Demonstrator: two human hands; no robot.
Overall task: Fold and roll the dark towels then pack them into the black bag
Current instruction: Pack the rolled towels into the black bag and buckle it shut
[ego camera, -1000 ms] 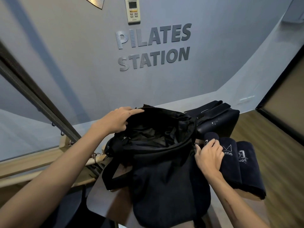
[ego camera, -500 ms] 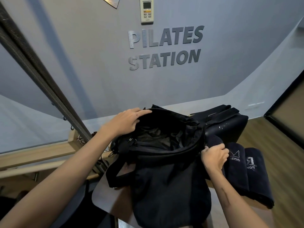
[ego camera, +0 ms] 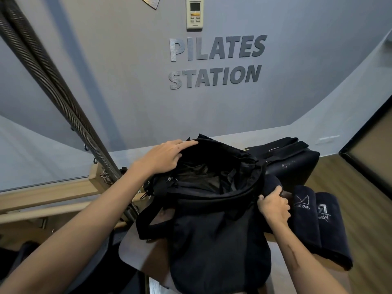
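Grey wall (ego camera: 106,81) behind slouchy black bag (ego camera: 220,240)

Black bag (ego camera: 218,240): 1. Rolled dark towels: 3 (ego camera: 272,184), (ego camera: 305,217), (ego camera: 332,228). Black padded box (ego camera: 292,164): 1. Wall remote (ego camera: 194,12): 1.
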